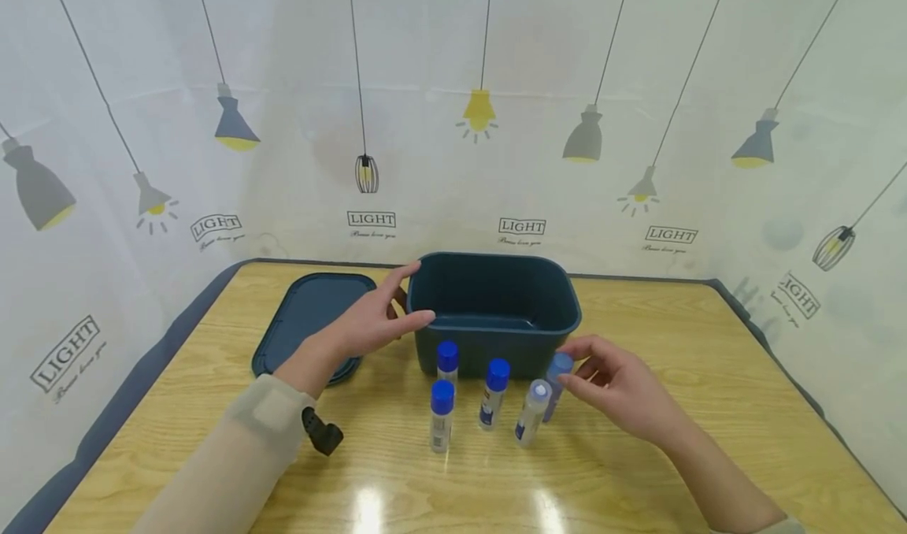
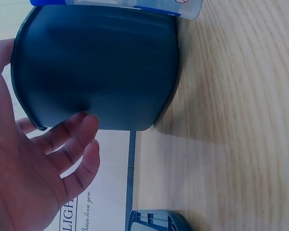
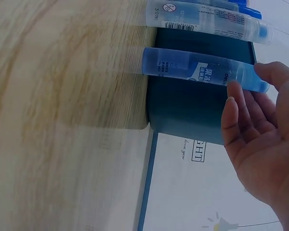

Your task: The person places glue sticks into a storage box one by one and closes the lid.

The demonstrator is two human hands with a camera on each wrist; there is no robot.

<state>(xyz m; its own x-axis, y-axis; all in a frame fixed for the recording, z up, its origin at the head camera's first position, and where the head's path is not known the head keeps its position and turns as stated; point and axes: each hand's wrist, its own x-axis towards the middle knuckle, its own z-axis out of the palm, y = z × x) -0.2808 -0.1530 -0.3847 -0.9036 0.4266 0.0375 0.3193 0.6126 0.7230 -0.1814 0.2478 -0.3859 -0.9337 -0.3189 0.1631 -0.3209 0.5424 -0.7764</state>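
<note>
A pale wood-grain desk (image 1: 673,321), with two glints of light toward its front, spreads across my head feed, backed and flanked by a white sheet (image 1: 298,124) printed with hanging lamps and the word LIGHT. Toward the rear of the desk stands a dark blue box (image 1: 527,353), open-topped, its inner walls and glossy floor visible to me; its flat lid (image 1: 312,313) lies on the wood to the left, partly behind the person's forearm.

The left grip (image 1: 368,321), a bare hand below a light sleeve, is released, its fingers spread at the box's left end and its thumb over the rim. Near the box's front right corner, the right grip (image 1: 623,384), also bare, pinches the top of a translucent blue bottle (image 3: 197,70), nearly upright before the box's front wall; I cannot tell whether its base touches the desk. Just beside it stands a clear bottle (image 1: 530,420) with a pale top. Three blue-capped bottles (image 1: 494,396) stand upright farther left, also in front of the box, two of them one behind the other.
</note>
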